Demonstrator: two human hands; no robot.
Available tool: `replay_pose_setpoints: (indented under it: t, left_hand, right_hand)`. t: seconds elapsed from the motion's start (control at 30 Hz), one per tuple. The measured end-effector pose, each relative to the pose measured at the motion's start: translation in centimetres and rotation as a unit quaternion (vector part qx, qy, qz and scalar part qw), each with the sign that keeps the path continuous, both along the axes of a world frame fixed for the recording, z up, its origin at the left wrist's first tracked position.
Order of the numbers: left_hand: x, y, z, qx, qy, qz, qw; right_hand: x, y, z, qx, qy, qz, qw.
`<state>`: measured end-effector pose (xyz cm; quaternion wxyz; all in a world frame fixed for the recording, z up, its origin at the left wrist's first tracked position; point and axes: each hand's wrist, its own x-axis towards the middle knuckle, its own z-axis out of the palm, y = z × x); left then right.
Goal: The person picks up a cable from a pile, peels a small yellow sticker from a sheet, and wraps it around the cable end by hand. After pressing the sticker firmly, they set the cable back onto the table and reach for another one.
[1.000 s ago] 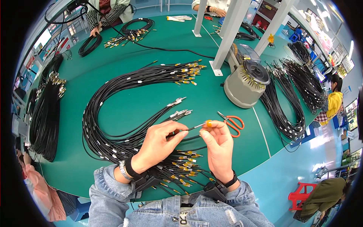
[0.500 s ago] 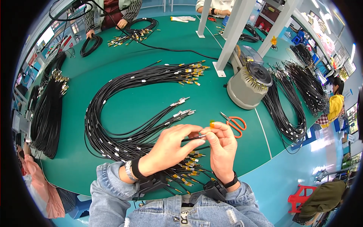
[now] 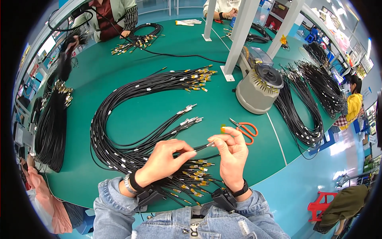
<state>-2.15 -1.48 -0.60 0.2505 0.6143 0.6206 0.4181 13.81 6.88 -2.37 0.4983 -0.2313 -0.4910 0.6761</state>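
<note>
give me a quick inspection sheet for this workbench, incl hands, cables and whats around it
surface: green table, with a pale seam line on its right side
things in hand: one thin black cable
clutter: orange-handled scissors beyond the right hand; white gloves near the far edge
hands: right hand pinches the cable's end; left hand is at the same cable, grip unclear
cables: large curved bundle in front, more bundles at left and right
surroundings: grey machine, co-worker opposite, red stool
</note>
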Motion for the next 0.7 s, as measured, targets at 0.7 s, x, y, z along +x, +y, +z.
replay_pose_setpoints:
  t: [0.7]
  left_hand:
    - [2.9, 1.0, -0.1, -0.016, -0.287, 0.014, 0.958]
  right_hand:
    - [1.1, -0.4, 0.9, 0.074, 0.002, -0.017, 0.997]
